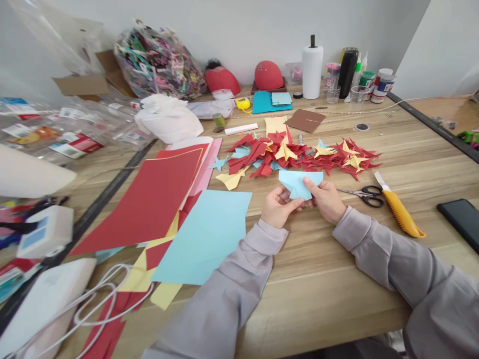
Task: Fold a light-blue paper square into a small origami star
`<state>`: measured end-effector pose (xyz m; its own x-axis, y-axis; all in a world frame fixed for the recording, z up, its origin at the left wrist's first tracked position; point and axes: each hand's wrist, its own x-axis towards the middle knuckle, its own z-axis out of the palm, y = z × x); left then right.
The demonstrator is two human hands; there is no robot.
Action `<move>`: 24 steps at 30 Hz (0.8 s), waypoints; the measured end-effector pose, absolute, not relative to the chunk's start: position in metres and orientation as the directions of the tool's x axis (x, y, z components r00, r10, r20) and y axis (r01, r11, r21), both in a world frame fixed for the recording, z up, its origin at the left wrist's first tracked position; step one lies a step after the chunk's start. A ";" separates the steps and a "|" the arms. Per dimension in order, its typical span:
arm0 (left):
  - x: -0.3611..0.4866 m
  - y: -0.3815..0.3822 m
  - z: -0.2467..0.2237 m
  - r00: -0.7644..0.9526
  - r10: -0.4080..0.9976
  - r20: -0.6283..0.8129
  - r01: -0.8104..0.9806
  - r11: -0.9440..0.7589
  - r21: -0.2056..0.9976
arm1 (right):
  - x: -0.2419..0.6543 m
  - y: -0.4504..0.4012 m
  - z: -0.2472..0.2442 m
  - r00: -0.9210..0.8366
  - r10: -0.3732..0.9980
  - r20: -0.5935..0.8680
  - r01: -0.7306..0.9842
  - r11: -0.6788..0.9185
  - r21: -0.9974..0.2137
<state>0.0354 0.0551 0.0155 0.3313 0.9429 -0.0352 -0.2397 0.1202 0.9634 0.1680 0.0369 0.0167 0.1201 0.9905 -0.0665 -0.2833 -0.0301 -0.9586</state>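
Folded blue paper (pixel 299 184) just below the star pile (pixel 295 154), lifted slightly above the wooden table (pixel 329 309) and clamped between both hands. Left hand (pixel 279 207) curled at the paper's lower left edge, right hand (pixel 325 199) at its right side with the thumb (pixel 309 184) pressed on top, the two close together on the same piece. Grey sleeves (pixel 389 249) running back from both wrists. Star pile itself a loose heap of red and yellow paper stars with a few blue ones, touching the paper's upper edge or nearly so. To the right of the pile and lower down, black-handled scissors (pixel 368 196) beside a yellow utility knife (pixel 400 214), with a black phone (pixel 462 224) farther right. To the left, a large blue sheet (pixel 202 237) overlapping a red sheet (pixel 145 199) and pink sheets (pixel 207 164), with yellow paper (pixel 138 274) showing beneath. Just above the pile, a brown card (pixel 305 119). Farther back, a teal folder (pixel 267 102), a yellow tape measure (pixel 242 103), a paper towel roll (pixel 312 67), two red domes (pixel 268 75), bottles (pixel 348 72) and clear cups (pixel 359 97) along the wall. Up and to the left, a clear bag of paper scraps (pixel 160 62).
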 end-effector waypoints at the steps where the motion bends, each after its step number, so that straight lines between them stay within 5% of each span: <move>1: 0.036 0.055 0.015 0.325 0.945 -0.036 -0.244 0.121 0.962 | 0.168 0.037 0.017 0.123 0.991 -0.058 -0.284 -0.021 -0.959; 24: 0.035 0.054 0.020 0.390 0.921 -0.014 -0.219 0.107 0.970 | 0.169 0.036 0.015 0.110 0.993 -0.048 -0.244 -0.019 -0.970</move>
